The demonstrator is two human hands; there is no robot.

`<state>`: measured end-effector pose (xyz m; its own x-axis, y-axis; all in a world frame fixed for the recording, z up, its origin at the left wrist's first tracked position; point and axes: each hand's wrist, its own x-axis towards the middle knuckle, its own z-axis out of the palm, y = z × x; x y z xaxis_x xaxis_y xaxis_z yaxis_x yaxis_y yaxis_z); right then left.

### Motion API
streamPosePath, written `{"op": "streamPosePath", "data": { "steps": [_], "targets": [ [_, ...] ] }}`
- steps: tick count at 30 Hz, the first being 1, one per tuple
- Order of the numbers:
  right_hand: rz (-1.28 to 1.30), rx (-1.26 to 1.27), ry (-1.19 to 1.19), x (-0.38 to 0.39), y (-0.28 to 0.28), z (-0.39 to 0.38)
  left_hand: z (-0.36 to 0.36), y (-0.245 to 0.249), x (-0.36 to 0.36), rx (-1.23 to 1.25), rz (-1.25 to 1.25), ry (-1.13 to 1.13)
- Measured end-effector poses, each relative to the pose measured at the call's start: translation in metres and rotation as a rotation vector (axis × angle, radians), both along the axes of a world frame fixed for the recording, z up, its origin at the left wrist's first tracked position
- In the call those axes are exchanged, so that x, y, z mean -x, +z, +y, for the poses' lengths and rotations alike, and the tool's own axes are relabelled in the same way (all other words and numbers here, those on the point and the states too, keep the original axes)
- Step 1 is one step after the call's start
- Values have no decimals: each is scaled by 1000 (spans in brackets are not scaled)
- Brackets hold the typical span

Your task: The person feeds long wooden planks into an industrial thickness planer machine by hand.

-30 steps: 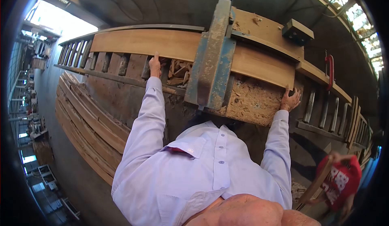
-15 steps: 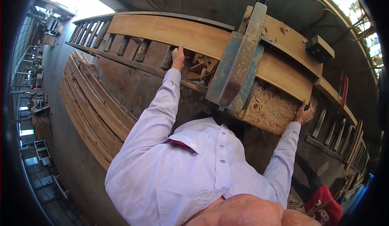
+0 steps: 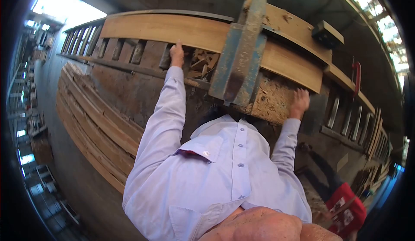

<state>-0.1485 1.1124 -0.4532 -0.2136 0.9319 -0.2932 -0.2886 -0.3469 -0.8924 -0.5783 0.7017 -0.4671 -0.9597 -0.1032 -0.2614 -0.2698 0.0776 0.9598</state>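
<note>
A long, flat wooden board (image 3: 164, 28) lies on a roller stand and passes under the blue guard (image 3: 240, 64) of a woodworking machine. Its right-hand end (image 3: 292, 66) shows beyond the guard. My left hand (image 3: 176, 56) is at the board's near edge, left of the guard, with the thumb on top and the fingers curled, partly hidden. Right of the guard, my right hand (image 3: 299, 103) is just below the board's end, apart from it, over the edge of the sawdust-covered machine table (image 3: 270, 100). Its fingers are stretched and hold nothing.
Long planks (image 3: 93, 122) are stacked on the floor at left. Rollers (image 3: 138, 52) run along the stand, with wood offcuts (image 3: 202, 62) beside the guard. A red clamp (image 3: 357, 77) and more rollers (image 3: 345, 116) are at right. A person in a red shirt (image 3: 346, 210) is at lower right.
My right hand has come off the board's right end and moved toward me, beside the sawdust. My left hand stays at the near edge. The view has shifted slightly.
</note>
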Motion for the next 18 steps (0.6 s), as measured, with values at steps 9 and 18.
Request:
{"op": "streamPosePath", "data": {
  "steps": [9, 18],
  "targets": [
    [150, 406, 217, 82, -7, -15, 1, 5, -2, 28, -28, 15],
    [110, 379, 176, -19, -4, -55, 0, 8, -2, -30, -45, 25]
  ]
}}
